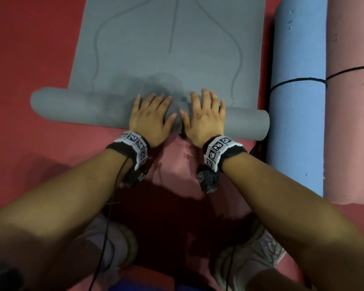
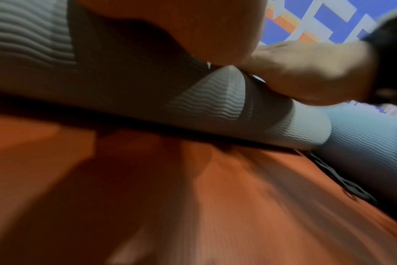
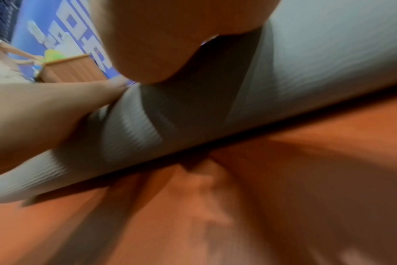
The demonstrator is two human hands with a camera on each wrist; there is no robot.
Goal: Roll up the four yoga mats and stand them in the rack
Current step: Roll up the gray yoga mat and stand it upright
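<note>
A grey yoga mat lies on the red floor, its near end wound into a roll that runs left to right. My left hand and right hand press flat on the middle of the roll side by side, fingers straight and pointing away from me. In the left wrist view the ribbed grey roll passes under my palm, with the right hand beside it. The right wrist view shows the same roll and the left hand. A rolled blue mat and a rolled pink mat lie at the right.
A black cord is tied round the blue and pink rolls. My two shoes stand on the red floor near the bottom edge. A wooden cabinet and a blue patterned wall stand far off.
</note>
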